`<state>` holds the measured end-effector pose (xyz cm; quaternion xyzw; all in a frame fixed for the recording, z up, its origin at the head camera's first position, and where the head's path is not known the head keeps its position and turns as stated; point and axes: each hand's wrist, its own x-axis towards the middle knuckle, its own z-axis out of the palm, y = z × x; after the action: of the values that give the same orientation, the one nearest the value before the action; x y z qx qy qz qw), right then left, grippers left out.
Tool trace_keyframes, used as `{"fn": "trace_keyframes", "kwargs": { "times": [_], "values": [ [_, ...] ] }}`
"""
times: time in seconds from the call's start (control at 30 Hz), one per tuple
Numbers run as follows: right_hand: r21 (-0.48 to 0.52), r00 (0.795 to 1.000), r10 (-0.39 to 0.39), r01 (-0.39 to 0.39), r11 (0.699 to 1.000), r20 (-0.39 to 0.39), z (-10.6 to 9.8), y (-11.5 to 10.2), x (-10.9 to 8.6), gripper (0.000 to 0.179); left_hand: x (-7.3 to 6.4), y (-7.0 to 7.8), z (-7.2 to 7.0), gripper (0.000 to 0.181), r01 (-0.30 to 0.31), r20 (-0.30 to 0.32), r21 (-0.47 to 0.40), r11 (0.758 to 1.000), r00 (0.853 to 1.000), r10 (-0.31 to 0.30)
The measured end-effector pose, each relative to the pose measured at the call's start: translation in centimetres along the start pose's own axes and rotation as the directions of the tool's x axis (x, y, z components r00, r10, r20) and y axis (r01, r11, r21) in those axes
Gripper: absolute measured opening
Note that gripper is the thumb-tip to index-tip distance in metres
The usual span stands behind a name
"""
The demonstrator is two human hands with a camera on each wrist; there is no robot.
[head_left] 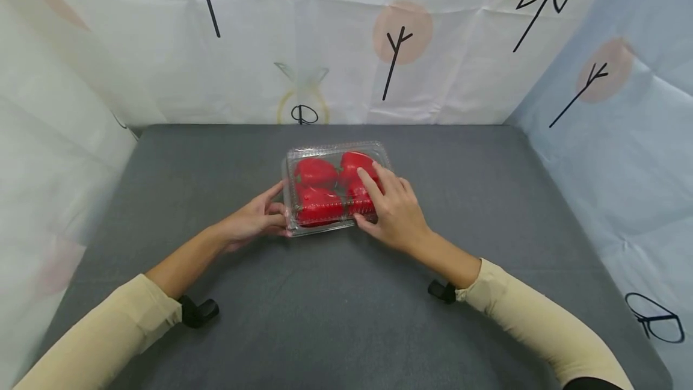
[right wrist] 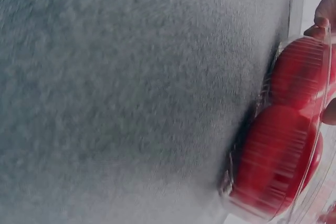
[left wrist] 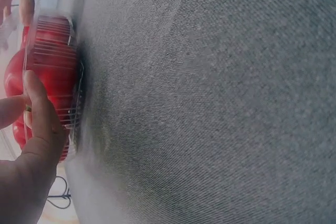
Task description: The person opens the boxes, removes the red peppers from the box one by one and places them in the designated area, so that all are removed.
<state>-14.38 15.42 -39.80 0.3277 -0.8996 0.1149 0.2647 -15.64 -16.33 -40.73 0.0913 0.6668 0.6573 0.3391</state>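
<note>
Transparent plastic box (head_left: 325, 227) is seen on the grey table (head_left: 325, 318), a little toward 12 o'clock from the middle of the head view, with twelve taken as the far side. It is placed between the two hands. In it four red glossy pieces (head_left: 316, 170) are contained, with small green parts visible; whether they are peppers or some fruit cannot be told with certainty. At 9 o'clock of the box, its short end is pinched by the left hand (head_left: 254, 218), and the fingers are laid along the wall and the upper rim. From 4 o'clock the right hand (head_left: 397, 209) is reached over the near right corner; its fingers are spread above the top and its thumb is kept at the near edge. Whether the top is pressed by these fingertips cannot be told. The long axis of the box is directed across the table, almost from 9 to 3 o'clock, with the right end turned slightly toward 2. Its long sides are faced to 12 and 6 o'clock.
</note>
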Motion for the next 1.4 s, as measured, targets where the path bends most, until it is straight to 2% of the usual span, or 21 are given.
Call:
{"fn": "trace_keyframes", "kwargs": {
  "times": [0.17,0.33,0.47,0.57,0.77,0.97,1.23,1.4],
  "values": [
    [-0.033,0.988,0.153,-0.152,0.988,0.032,-0.2,0.4,-0.4,0.095,-0.1,0.2,-0.1,0.091,0.005,0.001,0.010,1.000,1.000,-0.005],
    [-0.045,0.957,0.277,-0.274,0.961,0.085,-0.3,0.8,-0.9,0.099,-0.1,0.3,-0.1,0.091,0.017,0.001,0.011,1.000,1.000,-0.017],
    [-0.011,0.933,0.335,-0.336,0.942,0.132,-0.5,1.1,-1.1,0.098,0.0,0.3,-0.2,0.090,0.017,0.006,0.014,1.000,1.000,-0.017],
    [0.023,0.930,0.338,-0.345,0.938,0.147,-0.6,1.3,-1.2,0.096,0.0,0.3,-0.3,0.091,0.009,0.012,0.016,1.000,1.000,-0.009],
    [0.052,0.950,0.284,-0.292,0.955,0.129,-0.8,1.7,-1.2,0.091,0.1,0.5,-0.4,0.091,0.005,-0.007,0.018,1.000,1.000,-0.005],
    [0.086,0.958,0.251,-0.264,0.961,0.138,-1.1,2.0,-1.4,0.082,0.1,0.6,-0.4,0.091,0.025,-0.043,0.012,1.000,0.999,-0.024],
    [0.133,0.957,0.239,-0.261,0.956,0.165,-1.6,2.3,-1.7,0.077,0.2,0.6,-0.5,0.091,0.029,-0.059,0.016,0.999,0.998,-0.028],
    [0.164,0.949,0.259,-0.288,0.944,0.177,-1.7,2.5,-1.8,0.076,0.2,0.7,-0.4,0.092,0.028,-0.066,0.009,1.000,0.997,-0.027]
  ]
}}
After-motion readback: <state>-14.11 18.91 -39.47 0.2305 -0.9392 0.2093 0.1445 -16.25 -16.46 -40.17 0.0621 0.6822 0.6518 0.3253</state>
